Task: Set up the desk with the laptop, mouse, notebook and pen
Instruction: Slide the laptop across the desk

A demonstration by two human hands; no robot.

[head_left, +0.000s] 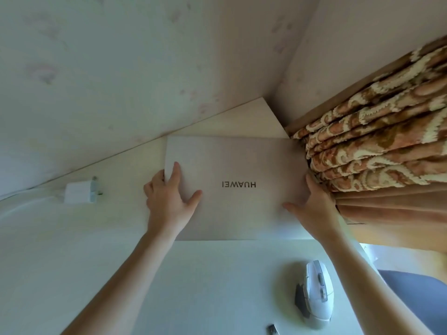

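Laptop lay shut on desk, far corner. I had left hand and right hand clasping its side edges. Judged rigid, heavy-ish, smooth lid; grip edges.

One closed laptop lies on the one desk; one white mouse sits near the front edge; one white charger plug lies to the left; one small dark item — too small to identify; two hands — left hand, right hand; one patterned curtain.
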